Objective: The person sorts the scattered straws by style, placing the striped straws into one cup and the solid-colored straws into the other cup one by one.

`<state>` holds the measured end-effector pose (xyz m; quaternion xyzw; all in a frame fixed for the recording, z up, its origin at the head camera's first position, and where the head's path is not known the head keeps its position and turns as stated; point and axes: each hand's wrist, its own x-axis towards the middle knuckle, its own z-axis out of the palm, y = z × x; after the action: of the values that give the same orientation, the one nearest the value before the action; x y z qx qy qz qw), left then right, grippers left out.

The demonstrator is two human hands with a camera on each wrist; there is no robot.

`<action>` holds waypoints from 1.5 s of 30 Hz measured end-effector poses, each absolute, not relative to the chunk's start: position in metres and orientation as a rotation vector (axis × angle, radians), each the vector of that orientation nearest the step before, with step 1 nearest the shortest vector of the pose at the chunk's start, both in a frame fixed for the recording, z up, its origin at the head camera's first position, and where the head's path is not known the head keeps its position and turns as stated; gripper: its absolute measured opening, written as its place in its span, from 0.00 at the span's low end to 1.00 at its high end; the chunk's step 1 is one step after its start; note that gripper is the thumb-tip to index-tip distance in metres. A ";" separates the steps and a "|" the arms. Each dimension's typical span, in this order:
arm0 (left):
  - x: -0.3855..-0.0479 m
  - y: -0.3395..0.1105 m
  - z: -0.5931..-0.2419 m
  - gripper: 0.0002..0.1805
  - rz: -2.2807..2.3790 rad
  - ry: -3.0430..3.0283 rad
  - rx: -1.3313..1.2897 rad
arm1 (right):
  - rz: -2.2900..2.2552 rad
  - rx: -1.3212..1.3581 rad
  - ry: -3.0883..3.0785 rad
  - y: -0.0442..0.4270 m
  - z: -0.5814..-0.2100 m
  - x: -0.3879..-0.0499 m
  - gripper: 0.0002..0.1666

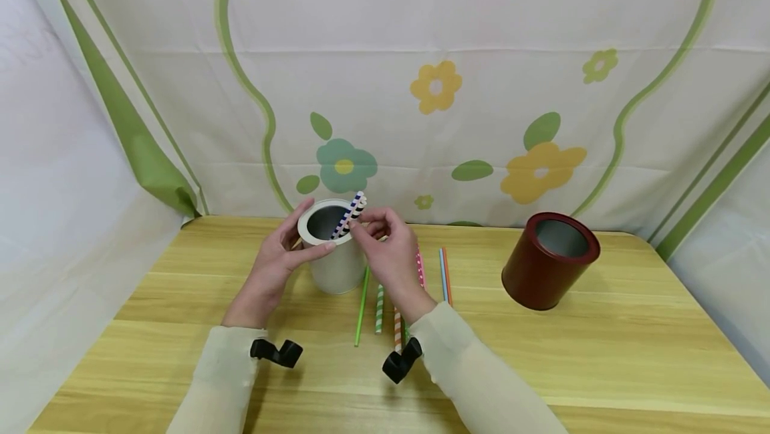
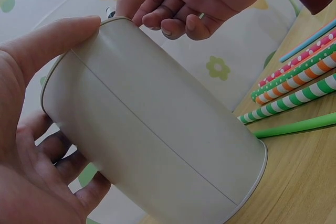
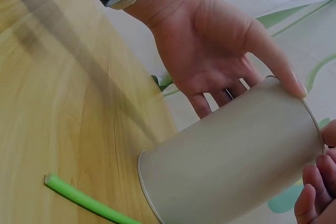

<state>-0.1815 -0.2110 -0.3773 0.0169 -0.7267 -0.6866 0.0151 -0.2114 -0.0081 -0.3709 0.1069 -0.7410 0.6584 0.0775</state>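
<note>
The fingers [image 1: 355, 232] of your right hand [image 1: 391, 253] are drawn together, thumb against forefinger, pinching a blue-and-white striped straw [image 1: 345, 220] and a black-and-white striped straw [image 1: 359, 207]; the other fingertips curl in loosely. The two straws lie side by side at a steep slant: upper ends lean rightward, lower ends point down and left, within the mouth of the pale can [image 1: 338, 273]. How deep they reach, you cannot tell.

That slant against the can's opening is the relation to mind, as I judge it. The mouth lies just left of your right fingers, and that hand is the nearer to the straws. Your left hand [image 1: 271, 270] is spread around the can's left side, thumb on the near rim, steadying it upright on the table [image 1: 637, 347].

Farther out, to the can's right and partly beneath your right forearm, loose straws lie flat, lengthwise roughly towards you: a plain green straw [image 1: 362, 307] near the can's base, then a green-and-white striped straw [image 1: 379, 310], an orange-and-white striped straw [image 1: 398, 329], a pink dotted straw [image 1: 420, 267] and a blue straw [image 1: 444, 273] beside an orange one. Well apart, far right, stands a dark red can [image 1: 541, 270], its top uncovered.
</note>
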 end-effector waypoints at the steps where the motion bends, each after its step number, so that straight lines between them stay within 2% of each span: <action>1: -0.181 -0.211 -0.378 0.51 -2.137 -2.261 0.052 | 1.980 0.314 -2.215 -0.007 -0.372 -0.211 0.10; 25: -0.179 -0.213 -0.379 0.51 -2.155 -2.241 0.034 | 2.054 0.118 -2.165 0.030 -0.392 -0.203 0.10; 45: -0.179 -0.211 -0.376 0.51 -2.160 -2.239 0.031 | 2.058 -0.112 -2.285 0.070 -0.414 -0.213 0.12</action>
<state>-0.1792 -0.2114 -0.3764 0.0098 -0.7196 -0.6942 0.0150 -0.2135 0.0695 -0.4143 -0.0365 -0.7422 0.6684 0.0324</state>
